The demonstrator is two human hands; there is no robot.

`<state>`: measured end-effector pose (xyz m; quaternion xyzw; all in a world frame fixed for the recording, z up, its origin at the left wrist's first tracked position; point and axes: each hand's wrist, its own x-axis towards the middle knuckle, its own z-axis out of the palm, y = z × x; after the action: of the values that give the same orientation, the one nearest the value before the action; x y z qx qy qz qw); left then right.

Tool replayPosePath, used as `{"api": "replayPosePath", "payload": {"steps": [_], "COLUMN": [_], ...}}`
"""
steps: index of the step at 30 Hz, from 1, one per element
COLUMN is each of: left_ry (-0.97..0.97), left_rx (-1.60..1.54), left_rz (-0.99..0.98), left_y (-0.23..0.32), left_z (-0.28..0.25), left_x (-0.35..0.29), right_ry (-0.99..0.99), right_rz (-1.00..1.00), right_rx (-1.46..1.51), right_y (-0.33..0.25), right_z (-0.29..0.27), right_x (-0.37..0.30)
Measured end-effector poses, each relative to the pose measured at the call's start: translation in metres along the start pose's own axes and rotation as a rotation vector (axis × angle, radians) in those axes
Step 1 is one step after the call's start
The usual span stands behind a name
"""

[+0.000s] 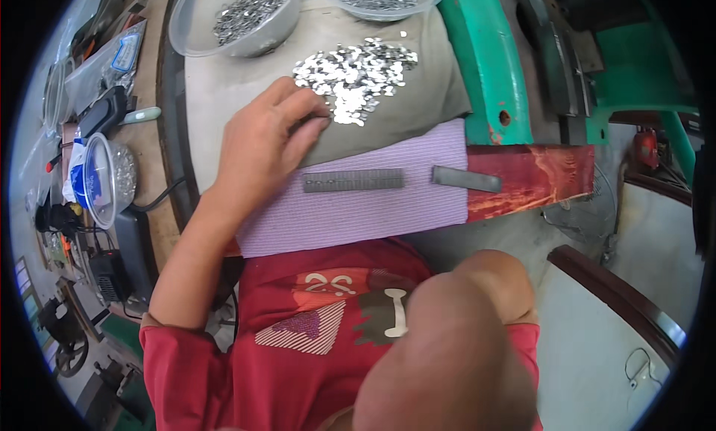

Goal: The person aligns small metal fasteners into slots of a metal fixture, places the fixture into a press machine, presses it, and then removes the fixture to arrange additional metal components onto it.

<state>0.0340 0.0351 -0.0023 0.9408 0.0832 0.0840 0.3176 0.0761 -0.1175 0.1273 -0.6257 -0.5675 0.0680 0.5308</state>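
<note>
My left hand (pixel 270 136) is at the left edge of a loose pile of small shiny metal pieces (pixel 358 73), which lies on a grey-beige cloth (pixel 418 118). Its fingers curl in, with thumb and index tips close together at the pile; whatever is between them is hidden. Below the pile, a dark grey slotted bar (pixel 353 180) rests on a ribbed lilac mat (pixel 335 226), a few small bits in its left slots. A shorter plain grey bar (pixel 467 179) lies to its right, past the mat's edge. My right arm is bent up close and blurred; its hand is out of view.
Two clear plastic bowls of metal pieces, one on the left (pixel 257 39) and one on the right (pixel 384 10), stand at the back. A green metal machine frame (pixel 488 65) borders the right side. Another clear tub (pixel 112 179) and a cable sit on the wooden bench at left.
</note>
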Motion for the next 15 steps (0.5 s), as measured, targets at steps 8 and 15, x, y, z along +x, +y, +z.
{"api": "replayPosePath", "payload": {"steps": [8,15], "left_ry": [-0.007,-0.035], "left_rx": [-0.036,-0.078], "left_rz": [-0.021,-0.007], "left_y": [-0.004,-0.004], "left_z": [0.001,0.0], "left_x": [-0.002,0.003], "right_ry": [0.088,0.137], "right_rz": [-0.151,-0.26], "right_rx": [0.094,0.192], "right_y": [-0.005,0.007], "right_z": [-0.016,-0.009], "right_x": [-0.03,-0.04]}}
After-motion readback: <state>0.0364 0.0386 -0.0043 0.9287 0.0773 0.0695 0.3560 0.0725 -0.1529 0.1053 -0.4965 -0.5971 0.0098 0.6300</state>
